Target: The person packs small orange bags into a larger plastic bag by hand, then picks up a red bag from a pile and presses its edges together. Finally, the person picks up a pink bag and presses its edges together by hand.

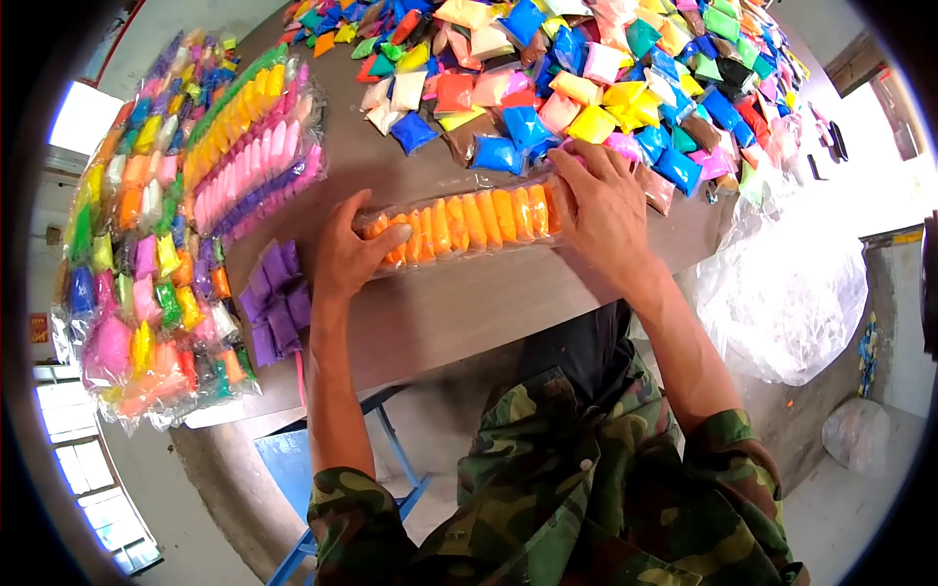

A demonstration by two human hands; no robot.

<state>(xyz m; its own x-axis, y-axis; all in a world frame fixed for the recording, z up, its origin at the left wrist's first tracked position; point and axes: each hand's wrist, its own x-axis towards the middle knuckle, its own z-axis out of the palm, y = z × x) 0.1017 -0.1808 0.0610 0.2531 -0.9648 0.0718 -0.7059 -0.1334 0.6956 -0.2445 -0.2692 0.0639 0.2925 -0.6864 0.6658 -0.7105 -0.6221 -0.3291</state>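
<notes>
Orange packet row (pixel 467 223): crosswise, right end farther.

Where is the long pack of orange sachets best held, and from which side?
Probably at both short ends of the orange pack, where the left hand and right hand are, coming from the near side. It is long, narrow and runs crosswise; held at one end, it might bend.

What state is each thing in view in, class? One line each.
Orange packets: lined up, clear-wrapped.
Left hand: gripping their left end.
Right hand: gripping their right end.
Purple packets: grouped together.
Mixed packets: heaped loosely.
Multicoloured packs: wrapped, in rows.
Large clear bag: crumpled, bulging.
</notes>
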